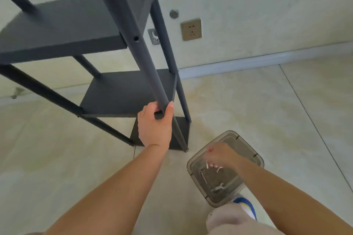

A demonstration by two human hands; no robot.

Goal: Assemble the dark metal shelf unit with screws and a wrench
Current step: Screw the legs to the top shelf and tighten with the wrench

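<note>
Head view: the left hand (154,124) grips a leg of the dark shelf (63,25), which stands just in front. The right hand (217,156) pinches a screw (207,164) over the box (256,160), wrench (217,189) below. Next, I think, the screw must go into the leg's hole (136,38).

The shelf unit (107,47) stands on the floor (248,110) ahead of you, backed by the wall (248,15). Your left hand (154,126) grips its near post (141,59). To its right sits a box (256,160); your right hand (219,155) reaches into it, above a wrench (217,188).
</note>
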